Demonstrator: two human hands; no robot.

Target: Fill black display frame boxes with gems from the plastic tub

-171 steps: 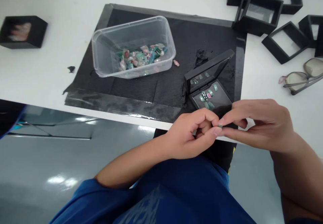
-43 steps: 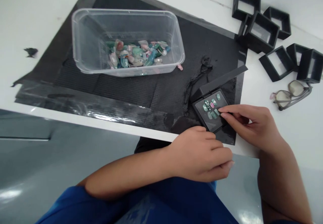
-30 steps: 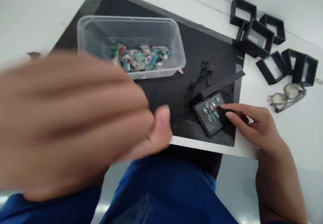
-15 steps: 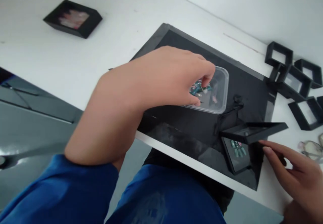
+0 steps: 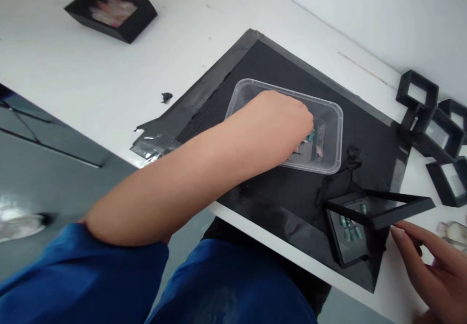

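My left hand (image 5: 282,124) is down inside a clear plastic tub (image 5: 333,139), knuckles up, with the fingers mostly hidden beneath it. Small teal pieces (image 5: 310,136) and a pinkish one (image 5: 319,150) show in the tub beside the hand. At the lower right, my right hand (image 5: 430,256) pinches the corner of a black frame-like lid (image 5: 397,209) between thumb and finger. The lid is tilted up over a flat black case (image 5: 341,248), where several glossy green false nails (image 5: 350,229) lie in rows.
A black taped mat (image 5: 277,202) lies under the tub and case. Several black frames (image 5: 438,129) are stacked at the right. A black box with pinkish contents (image 5: 113,12) stands at upper left. A black scrap (image 5: 167,97) lies left of the mat.
My left hand has gone deeper into the tub, and its thumb and fingertips are now mostly covered. The right hand still holds the tilted lid. The whole view has shifted slightly.
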